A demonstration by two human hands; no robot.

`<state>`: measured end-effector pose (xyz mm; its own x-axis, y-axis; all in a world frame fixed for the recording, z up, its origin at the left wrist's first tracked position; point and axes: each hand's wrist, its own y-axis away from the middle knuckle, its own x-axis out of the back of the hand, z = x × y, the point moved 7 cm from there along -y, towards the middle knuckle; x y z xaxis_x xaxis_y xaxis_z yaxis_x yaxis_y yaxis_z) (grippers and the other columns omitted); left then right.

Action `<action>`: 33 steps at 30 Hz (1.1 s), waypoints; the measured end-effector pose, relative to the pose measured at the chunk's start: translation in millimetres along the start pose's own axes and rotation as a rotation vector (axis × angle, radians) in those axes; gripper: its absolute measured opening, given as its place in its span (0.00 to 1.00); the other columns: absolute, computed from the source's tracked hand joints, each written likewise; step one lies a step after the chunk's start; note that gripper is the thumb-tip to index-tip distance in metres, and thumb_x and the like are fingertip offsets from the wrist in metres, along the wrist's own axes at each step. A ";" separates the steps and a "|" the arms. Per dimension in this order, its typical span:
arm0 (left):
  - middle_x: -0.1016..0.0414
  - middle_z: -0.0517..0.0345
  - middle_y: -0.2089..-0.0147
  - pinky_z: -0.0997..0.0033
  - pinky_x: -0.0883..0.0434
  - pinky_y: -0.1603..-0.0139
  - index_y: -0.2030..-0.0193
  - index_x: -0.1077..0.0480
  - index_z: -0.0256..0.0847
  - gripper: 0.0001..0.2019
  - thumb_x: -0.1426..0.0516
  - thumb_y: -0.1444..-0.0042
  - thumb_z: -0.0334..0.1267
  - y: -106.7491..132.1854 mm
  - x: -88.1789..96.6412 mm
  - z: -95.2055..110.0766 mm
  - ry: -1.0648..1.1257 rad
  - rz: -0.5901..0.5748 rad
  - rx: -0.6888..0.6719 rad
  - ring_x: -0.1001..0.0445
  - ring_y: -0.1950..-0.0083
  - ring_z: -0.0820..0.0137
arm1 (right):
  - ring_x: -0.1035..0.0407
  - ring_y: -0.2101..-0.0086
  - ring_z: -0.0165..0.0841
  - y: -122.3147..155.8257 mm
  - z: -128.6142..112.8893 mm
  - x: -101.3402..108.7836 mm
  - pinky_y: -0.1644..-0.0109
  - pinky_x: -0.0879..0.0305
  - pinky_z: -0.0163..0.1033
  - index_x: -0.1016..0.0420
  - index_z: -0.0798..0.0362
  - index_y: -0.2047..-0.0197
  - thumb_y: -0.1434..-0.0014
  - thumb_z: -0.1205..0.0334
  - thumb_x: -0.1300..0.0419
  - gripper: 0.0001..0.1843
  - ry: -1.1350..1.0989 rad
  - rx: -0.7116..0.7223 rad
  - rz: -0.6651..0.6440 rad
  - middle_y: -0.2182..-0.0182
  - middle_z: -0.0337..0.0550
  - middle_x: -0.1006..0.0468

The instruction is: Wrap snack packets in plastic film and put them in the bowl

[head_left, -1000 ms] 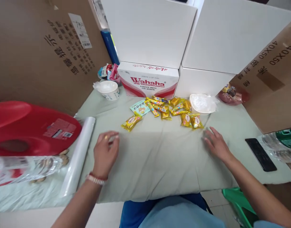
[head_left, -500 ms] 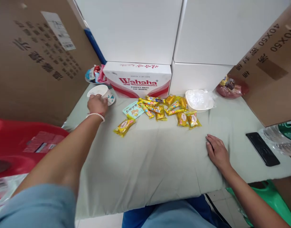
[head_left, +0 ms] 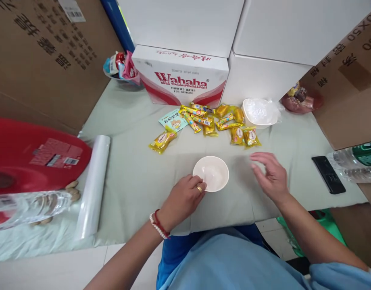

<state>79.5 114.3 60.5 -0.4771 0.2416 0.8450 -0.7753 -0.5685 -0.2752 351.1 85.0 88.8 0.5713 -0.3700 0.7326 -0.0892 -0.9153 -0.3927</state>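
A small white bowl (head_left: 211,172) stands on the pale green cloth (head_left: 137,177) just in front of me. My left hand (head_left: 183,199) grips its near rim with closed fingers. My right hand (head_left: 270,174) hovers just right of the bowl, fingers spread and empty. Behind the bowl lies a heap of yellow wrapped snacks (head_left: 212,123), with one yellow packet (head_left: 162,141) apart at the left and a light blue packet (head_left: 173,120) among them.
A second white bowl with a plastic bag (head_left: 259,112) sits at the back right. A Wahaha box (head_left: 181,76) and white boxes stand behind. A roll of clear film (head_left: 93,186), a red lid (head_left: 31,155), a black phone (head_left: 328,174) and bottles (head_left: 353,159) line the sides.
My left hand took the white bowl from the back left and brought it to the middle, near me. My right hand lifted off the cloth and spread beside the bowl.
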 end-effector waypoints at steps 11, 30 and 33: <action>0.29 0.42 0.37 0.61 0.20 0.47 0.37 0.35 0.43 0.18 0.47 0.32 0.28 21.4 -6.3 5.9 0.035 0.301 0.056 0.23 0.41 0.61 | 0.19 0.58 0.48 -32.7 -99.4 -143.7 0.58 0.26 0.44 0.21 0.52 0.38 0.41 0.62 0.29 0.27 0.342 0.199 -1.019 0.51 0.57 0.17; 0.28 0.45 0.42 0.74 0.23 0.61 0.45 0.29 0.42 0.12 0.44 0.31 0.26 8.1 -18.8 -6.1 0.021 0.433 -0.030 0.25 0.61 0.73 | 0.25 0.55 0.40 -119.5 25.8 19.3 0.48 0.28 0.44 0.22 0.52 0.49 0.35 0.48 0.36 0.19 -0.246 -0.104 -0.106 0.55 0.44 0.18; 0.28 0.45 0.43 0.74 0.23 0.61 0.47 0.29 0.40 0.10 0.45 0.31 0.26 4.8 -20.5 -6.2 0.050 0.440 -0.031 0.26 0.61 0.73 | 0.28 0.50 0.45 -188.8 101.9 67.7 0.41 0.31 0.51 0.24 0.53 0.45 0.32 0.47 0.41 0.21 0.108 -0.274 0.193 0.51 0.50 0.19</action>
<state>83.0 111.5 39.1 -0.7835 0.0197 0.6211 -0.5054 -0.6018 -0.6184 489.7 249.0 155.8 0.4341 -0.5412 0.7202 -0.4111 -0.8303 -0.3762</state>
